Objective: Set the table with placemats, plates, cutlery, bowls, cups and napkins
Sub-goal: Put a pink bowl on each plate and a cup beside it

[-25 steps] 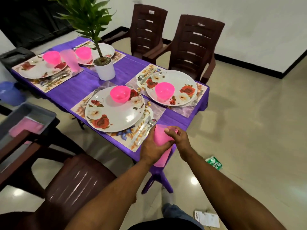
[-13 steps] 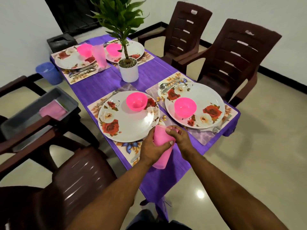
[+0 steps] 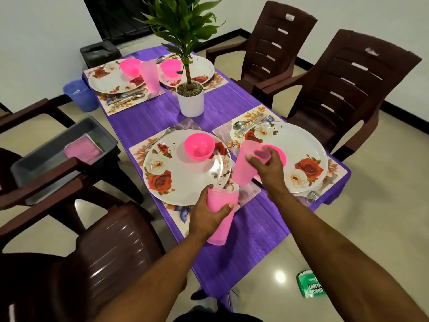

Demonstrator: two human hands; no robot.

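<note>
With the left hand [image 3: 210, 213] gripping one pink cup [image 3: 220, 219] over the surface's near edge and the right hand [image 3: 267, 165] gripping another cup [image 3: 243, 165] between the two near plates, each should probably be lowered upright onto its placemat, clear of the cutlery.

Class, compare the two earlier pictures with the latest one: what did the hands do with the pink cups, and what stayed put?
The stacked cups, held together before, are now separated: the right hand has lifted one pink cup up toward the right plate, while the left hand keeps the other cup low. Plates, bowls and cutlery stayed put.
</note>
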